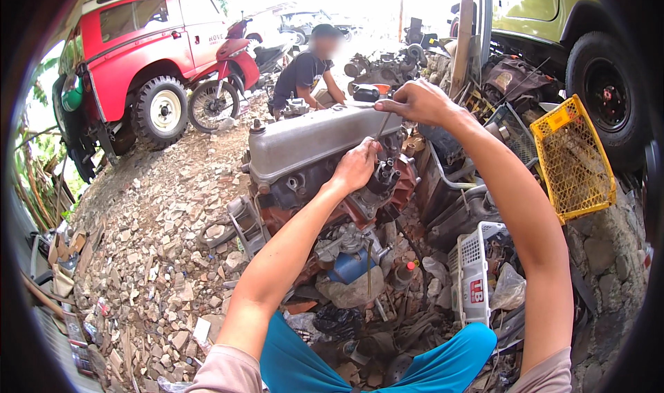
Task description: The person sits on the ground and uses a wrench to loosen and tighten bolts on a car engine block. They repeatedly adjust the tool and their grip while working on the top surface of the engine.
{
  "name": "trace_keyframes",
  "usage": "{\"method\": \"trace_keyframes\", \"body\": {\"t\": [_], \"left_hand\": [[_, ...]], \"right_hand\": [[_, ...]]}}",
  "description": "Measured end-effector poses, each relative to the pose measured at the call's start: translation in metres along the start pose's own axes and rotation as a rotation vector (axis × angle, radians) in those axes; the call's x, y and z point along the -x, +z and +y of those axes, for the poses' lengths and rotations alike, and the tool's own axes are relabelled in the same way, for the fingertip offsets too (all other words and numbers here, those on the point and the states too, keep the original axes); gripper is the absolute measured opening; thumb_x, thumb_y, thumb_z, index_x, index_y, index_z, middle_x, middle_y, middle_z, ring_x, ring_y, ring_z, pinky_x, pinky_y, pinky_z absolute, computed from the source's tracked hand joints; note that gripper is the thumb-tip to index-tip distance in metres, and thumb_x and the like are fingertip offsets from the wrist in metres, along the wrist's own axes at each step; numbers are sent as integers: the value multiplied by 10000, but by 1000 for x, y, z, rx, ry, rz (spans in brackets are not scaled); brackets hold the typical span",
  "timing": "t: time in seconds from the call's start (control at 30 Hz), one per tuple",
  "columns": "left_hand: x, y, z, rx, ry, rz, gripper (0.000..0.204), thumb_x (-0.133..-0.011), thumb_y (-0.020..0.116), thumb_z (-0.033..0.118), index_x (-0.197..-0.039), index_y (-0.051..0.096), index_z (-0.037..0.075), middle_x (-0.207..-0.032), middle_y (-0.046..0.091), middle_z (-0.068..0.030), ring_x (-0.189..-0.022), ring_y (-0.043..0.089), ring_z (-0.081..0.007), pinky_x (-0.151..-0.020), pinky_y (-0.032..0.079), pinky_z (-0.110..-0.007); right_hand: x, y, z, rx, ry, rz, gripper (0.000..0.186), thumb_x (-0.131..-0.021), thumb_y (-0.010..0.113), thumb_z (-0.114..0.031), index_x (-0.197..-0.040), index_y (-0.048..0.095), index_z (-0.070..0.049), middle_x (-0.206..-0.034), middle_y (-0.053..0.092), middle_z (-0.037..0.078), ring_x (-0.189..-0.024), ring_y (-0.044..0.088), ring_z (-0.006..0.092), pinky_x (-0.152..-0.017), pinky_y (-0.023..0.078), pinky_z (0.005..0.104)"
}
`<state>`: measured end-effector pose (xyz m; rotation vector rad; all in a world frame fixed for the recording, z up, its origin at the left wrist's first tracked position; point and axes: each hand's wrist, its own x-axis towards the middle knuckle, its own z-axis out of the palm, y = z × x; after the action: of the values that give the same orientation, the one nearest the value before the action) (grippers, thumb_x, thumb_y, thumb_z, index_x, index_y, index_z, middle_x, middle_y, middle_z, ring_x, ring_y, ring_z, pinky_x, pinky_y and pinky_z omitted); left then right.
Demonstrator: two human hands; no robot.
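Note:
A large engine [297, 144] with a grey metal valve cover stands in front of me on the stony ground. Over its right end, my left hand [356, 163] is closed, fingertips pinched round the lower part of a thin metal rod [383, 125]. My right hand [418, 104] is higher and further right, its thumb and fingers closed at the rod's upper end. The rod slants between both hands; its tip is hidden by my left fingers. A black and orange object [370, 92] shows just beyond the cover, beside my right hand.
A person [304, 75] crouches behind the engine. A white crate [474, 275], a yellow crate [574, 158] and dark metal parts lie to the right. Below the engine are a blue container [351, 265] and a red-capped bottle [404, 274]. A red vehicle [138, 40] and motorcycle [232, 68] stand far left.

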<state>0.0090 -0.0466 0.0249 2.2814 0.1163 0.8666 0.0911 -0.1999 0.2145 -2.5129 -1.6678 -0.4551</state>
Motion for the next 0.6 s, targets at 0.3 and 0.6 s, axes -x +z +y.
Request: {"method": "trace_keyframes", "body": {"t": [0.3,0.6], "left_hand": [[-3,3,-11,74,9,45,435,-1091,333,376,-1067,587,24,-850,617,-124,-857,625,-285,-845,486,-399],[0,8,-9,-3,31,104,359,-1081,389,330,-1086,576,23,-895,639,-184,-922,647,-355,-822,495,-454]], "right_hand": [[-15,11,-17,-80,47,42,364,-877,528,-94,-1200,697,-77,-1117,713,152,-1074,678,278,-1005,510,405],[-11,8,13,-97,-218,-38,421,-778,799,-232,-1170,733,-90,-1131,712,189,-1100,666,321,-967,501,401]]}}
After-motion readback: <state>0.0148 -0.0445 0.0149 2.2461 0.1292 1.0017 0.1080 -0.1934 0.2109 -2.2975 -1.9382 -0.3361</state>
